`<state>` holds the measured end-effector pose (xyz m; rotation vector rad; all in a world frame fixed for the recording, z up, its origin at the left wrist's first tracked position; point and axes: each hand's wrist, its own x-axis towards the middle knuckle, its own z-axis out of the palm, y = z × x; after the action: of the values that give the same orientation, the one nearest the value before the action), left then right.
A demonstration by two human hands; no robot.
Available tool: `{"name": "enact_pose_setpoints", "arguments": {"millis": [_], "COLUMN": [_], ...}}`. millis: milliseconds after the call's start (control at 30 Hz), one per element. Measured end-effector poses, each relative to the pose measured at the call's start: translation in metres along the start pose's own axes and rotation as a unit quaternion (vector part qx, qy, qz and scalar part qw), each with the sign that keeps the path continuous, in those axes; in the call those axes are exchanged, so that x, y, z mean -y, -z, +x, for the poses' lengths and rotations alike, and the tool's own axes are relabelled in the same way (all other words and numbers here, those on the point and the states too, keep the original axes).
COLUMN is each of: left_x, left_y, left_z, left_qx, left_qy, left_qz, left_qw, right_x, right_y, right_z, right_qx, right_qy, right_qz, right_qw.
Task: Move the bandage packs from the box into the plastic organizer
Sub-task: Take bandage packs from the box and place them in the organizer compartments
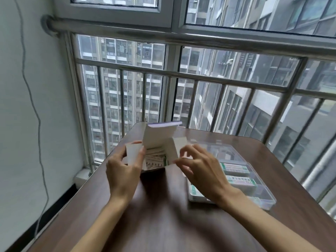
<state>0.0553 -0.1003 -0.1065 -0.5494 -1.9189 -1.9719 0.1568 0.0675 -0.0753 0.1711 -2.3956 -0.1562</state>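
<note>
Left hand (pixel 123 171) gripping box (pixel 158 142), bandage packs (pixel 156 159) between hands, right hand (pixel 201 171) loosely apart

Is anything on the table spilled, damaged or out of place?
Nothing stands out. The box is open with bandage packs inside, and the plastic organizer holds packs in neat rows. Nothing lies spilled on the table.

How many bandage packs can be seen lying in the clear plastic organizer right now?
3 clearly: one at the far side of the organizer, one just nearer, and one partly behind the right hand. More may be hidden by that hand.
</note>
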Motion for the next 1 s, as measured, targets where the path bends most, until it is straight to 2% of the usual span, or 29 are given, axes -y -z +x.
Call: {"name": "enact_pose_setpoints", "arguments": {"millis": [167,333,433,500,633,833,1000], "left_x": [0.0,-0.004,-0.006,-0.005,-0.001,0.005,0.005], "left_y": [-0.001,-0.003,-0.002,-0.001,-0.001,-0.004,-0.003], "left_z": [-0.003,-0.008,-0.008,-0.008,-0.004,-0.003,-0.003], "left_qx": [0.004,0.017,0.03,0.036,0.036,0.047,0.037], "left_qy": [-0.019,-0.023,-0.043,-0.055,-0.06,-0.055,-0.057], "left_qz": [-0.008,-0.023,-0.02,-0.018,-0.006,0.012,0.024], "left_qw": [1.0,0.999,0.998,0.998,0.998,0.997,0.997], "right_x": [0.025,0.046,0.051,0.052,0.047,0.037,0.031], "right_y": [0.013,0.001,-0.007,-0.012,-0.016,-0.019,-0.004], "right_z": [0.014,0.049,0.061,0.067,0.072,0.071,0.072], "right_qx": [0.037,0.24,0.367,0.407,0.402,0.398,0.408], "right_qy": [-0.033,-0.155,-0.171,-0.177,-0.198,-0.185,-0.123], "right_qz": [0.097,0.079,0.07,0.093,0.124,0.121,0.147], "right_qw": [0.994,0.955,0.912,0.891,0.885,0.89,0.893]}}
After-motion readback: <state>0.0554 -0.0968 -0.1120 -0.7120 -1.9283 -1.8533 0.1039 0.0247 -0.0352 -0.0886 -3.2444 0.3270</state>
